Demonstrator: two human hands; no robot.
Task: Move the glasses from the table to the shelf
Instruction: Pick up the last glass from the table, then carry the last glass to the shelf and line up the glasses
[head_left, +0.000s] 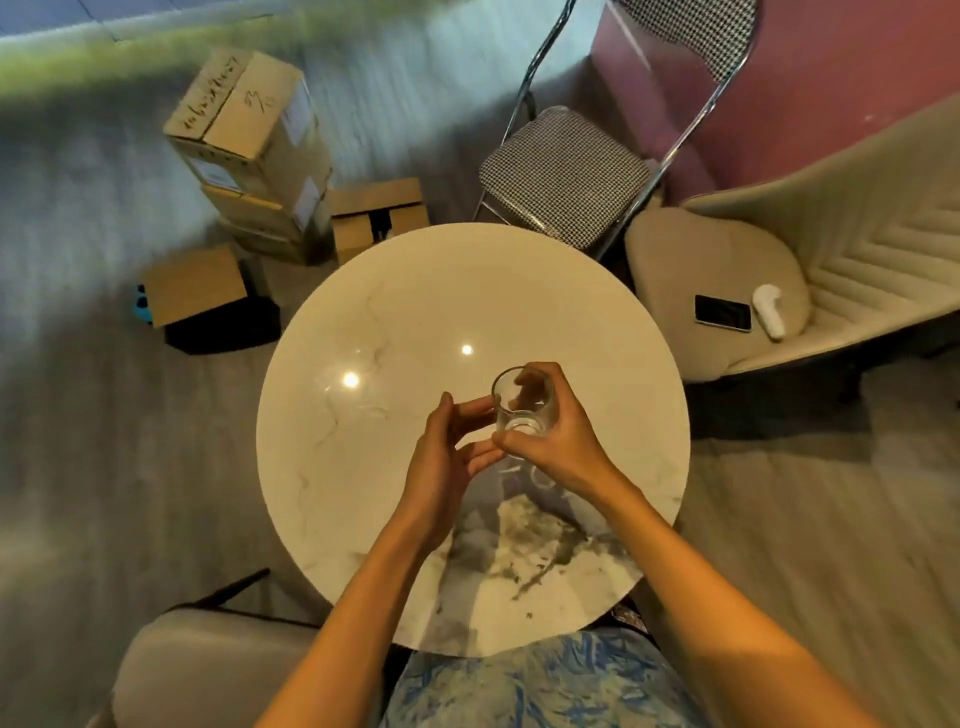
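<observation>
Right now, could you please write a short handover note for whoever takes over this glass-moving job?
Right hand: wrapped around a clear, empty drinking glass, holding it upright above the round white marble-look table.
Left hand: open, fingertips at the glass's side, gripping nothing.
Other glasses: something clear shows under the right hand, but I cannot tell what it is.
Done: this glass is picked up.
Left: carry it to the shelf, which is out of view, then check the table for more.

Single head-worn wide-angle view, looking steeply down, close over round table (415, 312), forearms entering from below
</observation>
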